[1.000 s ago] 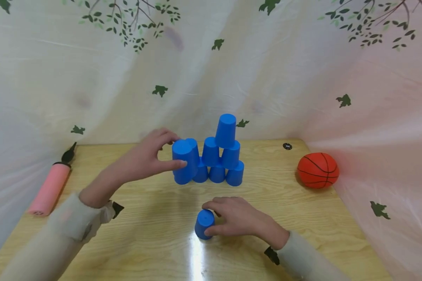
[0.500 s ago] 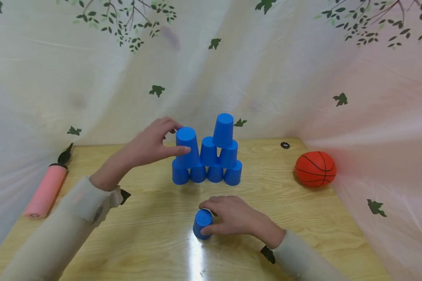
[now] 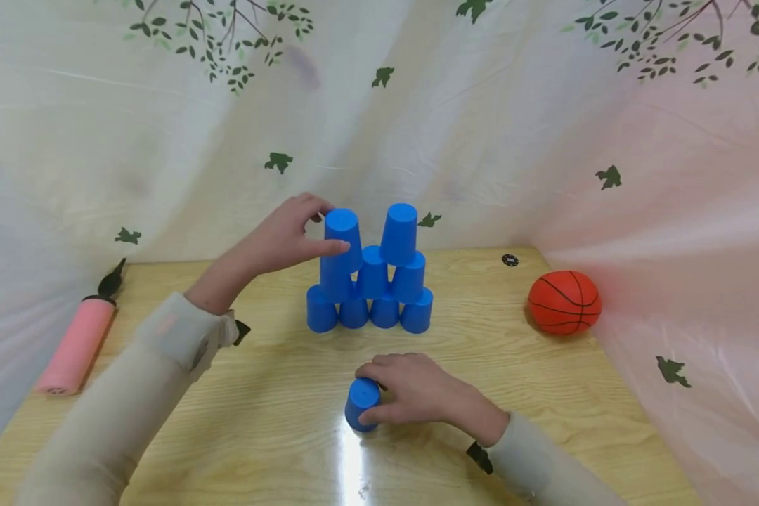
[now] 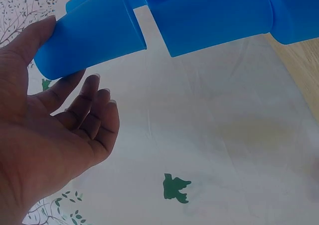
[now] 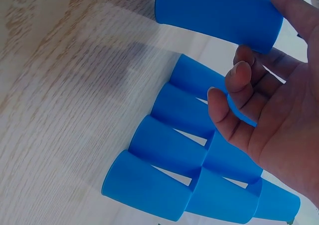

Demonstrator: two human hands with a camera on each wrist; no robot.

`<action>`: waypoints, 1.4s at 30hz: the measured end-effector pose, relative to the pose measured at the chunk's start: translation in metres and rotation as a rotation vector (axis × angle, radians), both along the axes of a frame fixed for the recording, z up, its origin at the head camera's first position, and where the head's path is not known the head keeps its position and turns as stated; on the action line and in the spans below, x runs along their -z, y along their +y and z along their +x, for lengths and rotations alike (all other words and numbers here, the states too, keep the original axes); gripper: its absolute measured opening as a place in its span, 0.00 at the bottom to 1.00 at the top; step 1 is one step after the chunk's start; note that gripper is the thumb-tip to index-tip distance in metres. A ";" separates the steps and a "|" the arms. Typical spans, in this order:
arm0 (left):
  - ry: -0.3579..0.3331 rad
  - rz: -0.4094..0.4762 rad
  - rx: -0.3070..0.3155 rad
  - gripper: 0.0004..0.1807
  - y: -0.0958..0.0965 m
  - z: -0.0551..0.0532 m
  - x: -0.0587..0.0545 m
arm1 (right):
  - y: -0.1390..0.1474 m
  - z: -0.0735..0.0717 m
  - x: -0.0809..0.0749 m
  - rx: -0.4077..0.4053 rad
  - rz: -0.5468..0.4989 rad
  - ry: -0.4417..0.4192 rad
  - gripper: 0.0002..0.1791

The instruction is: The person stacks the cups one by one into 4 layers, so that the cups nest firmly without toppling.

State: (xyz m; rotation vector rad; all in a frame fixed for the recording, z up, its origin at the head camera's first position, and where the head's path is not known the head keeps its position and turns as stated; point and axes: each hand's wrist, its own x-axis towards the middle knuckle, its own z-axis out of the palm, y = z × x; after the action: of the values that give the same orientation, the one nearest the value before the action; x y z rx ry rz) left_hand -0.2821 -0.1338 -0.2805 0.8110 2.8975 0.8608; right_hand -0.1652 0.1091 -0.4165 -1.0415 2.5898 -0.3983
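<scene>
My left hand (image 3: 284,235) pinches an upside-down blue plastic cup (image 3: 343,232) between thumb and fingers, at the upper left of a cup pyramid. In the left wrist view this held cup (image 4: 92,36) has a slanting gap between its rim and the second-row cup (image 4: 209,21). The pyramid has a bottom row of several cups (image 3: 322,309), a second row (image 3: 372,273) of three, and one cup (image 3: 399,234) on top at the right. Nearer the front, my right hand (image 3: 417,390) holds another upside-down cup (image 3: 362,404) on the table; the right wrist view shows its thumb and fingers around the base end.
A pink hand pump (image 3: 79,344) with a black nozzle lies at the table's left edge. At the right sits an orange toy basketball (image 3: 564,302), with a small black disc (image 3: 509,260) behind it. A white leaf-printed curtain (image 3: 215,161) surrounds the wooden table (image 3: 266,422).
My left hand has raised its cup from in front of the pyramid's left side, up and rightward to above the second row. The right hand and its cup have stayed in place.
</scene>
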 end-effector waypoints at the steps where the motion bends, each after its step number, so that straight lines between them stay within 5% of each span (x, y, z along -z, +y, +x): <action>1: -0.001 0.002 -0.002 0.36 0.001 -0.002 0.001 | 0.000 0.000 0.000 -0.002 0.000 0.001 0.33; 12: -0.017 0.028 -0.009 0.35 0.005 -0.017 0.007 | 0.000 -0.001 0.001 -0.008 -0.004 0.002 0.33; 42: -0.023 0.002 -0.020 0.36 0.022 -0.019 0.009 | 0.003 0.000 0.001 -0.014 0.007 -0.009 0.32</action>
State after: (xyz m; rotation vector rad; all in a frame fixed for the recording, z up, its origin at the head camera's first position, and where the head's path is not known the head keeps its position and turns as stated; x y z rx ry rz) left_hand -0.3014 -0.1116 -0.2895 0.7680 2.8903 0.8686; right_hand -0.1655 0.1125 -0.4170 -1.0519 2.5724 -0.3896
